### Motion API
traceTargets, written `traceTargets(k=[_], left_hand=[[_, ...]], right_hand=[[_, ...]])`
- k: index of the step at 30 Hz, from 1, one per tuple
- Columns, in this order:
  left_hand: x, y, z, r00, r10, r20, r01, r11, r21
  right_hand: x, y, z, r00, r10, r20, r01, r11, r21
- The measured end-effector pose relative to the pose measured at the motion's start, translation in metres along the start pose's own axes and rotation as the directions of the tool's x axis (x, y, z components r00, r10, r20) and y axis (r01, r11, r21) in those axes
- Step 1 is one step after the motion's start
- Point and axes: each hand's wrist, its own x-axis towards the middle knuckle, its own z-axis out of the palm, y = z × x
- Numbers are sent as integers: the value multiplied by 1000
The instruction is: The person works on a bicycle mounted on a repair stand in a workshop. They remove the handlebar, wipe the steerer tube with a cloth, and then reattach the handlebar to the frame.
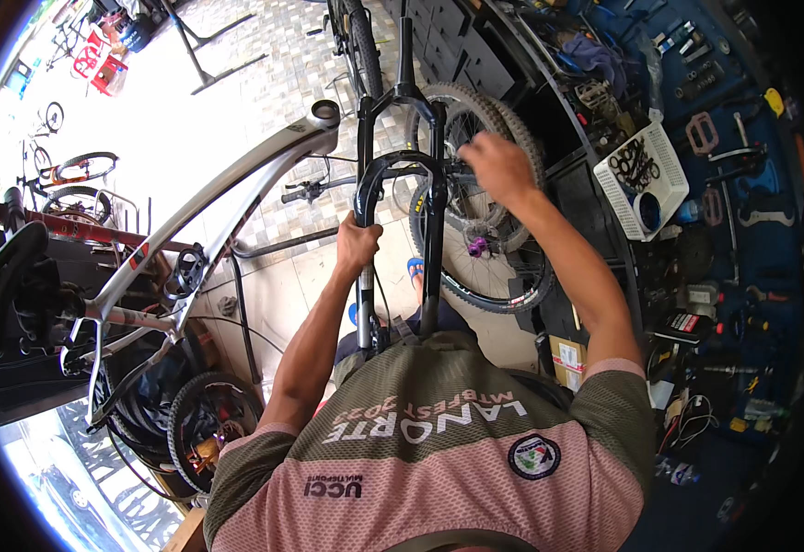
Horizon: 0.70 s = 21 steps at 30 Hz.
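A black bicycle suspension fork (435,221) stands in front of my body, its steerer tube pointing away from me and its lower ends near my lap. My left hand (358,245) is wrapped round the fork's left leg, below the arch. To the right of the fork, my right hand (501,167) is raised and apart from it. Its fingers are curled together, and whatever they may hold cannot be made out. A silver bicycle frame (201,204) with a black saddle (11,281) extends on the left, its head tube close to the fork.
Bicycle wheels (523,293) lean beyond the fork, beside black drawers (452,23). On the right, a bench carries tools, pedals (702,134) and a white basket (643,179) of black rings. A small cardboard box (567,359) sits near my right elbow. A work-stand leg (201,64) rests on the tiled floor.
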Motion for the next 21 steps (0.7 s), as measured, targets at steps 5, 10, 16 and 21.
traceTargets(k=[5, 10, 16, 21], left_hand=[[3, 2, 2, 1000, 0, -2, 0, 1000, -6], [2, 8, 9, 1000, -4, 22, 4, 1000, 4], [-4, 13, 11, 999, 28, 31, -28, 1000, -2], [-10, 13, 7, 1000, 27, 2, -27, 999, -25]], right_hand=[[-15, 2, -10, 913, 405, -42, -346, 826, 446], [-18, -33, 22, 955, 295, -8, -249, 819, 517], [0, -25, 32, 953, 297, 66, -300, 882, 363], [16, 6, 41, 776, 329, 538, -619, 559, 551]])
